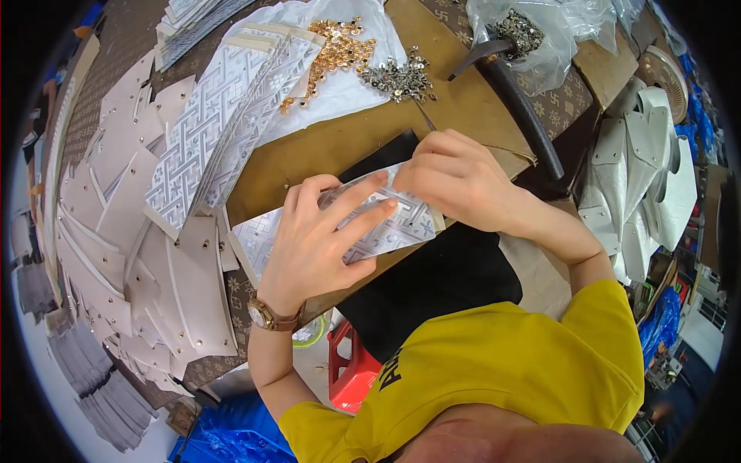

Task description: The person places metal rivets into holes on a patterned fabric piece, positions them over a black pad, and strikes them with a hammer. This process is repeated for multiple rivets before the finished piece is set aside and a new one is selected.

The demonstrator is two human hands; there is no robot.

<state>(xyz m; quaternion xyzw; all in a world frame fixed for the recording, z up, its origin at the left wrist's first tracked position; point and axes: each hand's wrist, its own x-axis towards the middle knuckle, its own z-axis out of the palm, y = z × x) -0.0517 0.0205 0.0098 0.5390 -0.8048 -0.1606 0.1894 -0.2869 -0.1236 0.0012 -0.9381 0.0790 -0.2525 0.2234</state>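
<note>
My left hand [320, 239], with a watch on the wrist, lies with fingers spread over a white and grey patterned panel [409, 224], pressing it on the work surface. At the panel's upper right edge my right hand [455, 177] is closed, its fingertips curled down against the panel. A thin pointed tool [426, 117] sticks out above that hand; the part inside the fingers is hidden. Beyond the hands, gold-coloured rivets [340, 52] and silver-coloured rivets [400, 77] lie in loose heaps, partly on a white plastic sheet [390, 35].
Stacked patterned panels [208, 131] lie at the upper left, with pale riveted pieces [154, 270] beside them. A black-handled hammer [525, 116] rests at right near a plastic bag [567, 54] of metal parts. White finished pieces [641, 177] are piled farther right. A red stool [349, 370] stands below.
</note>
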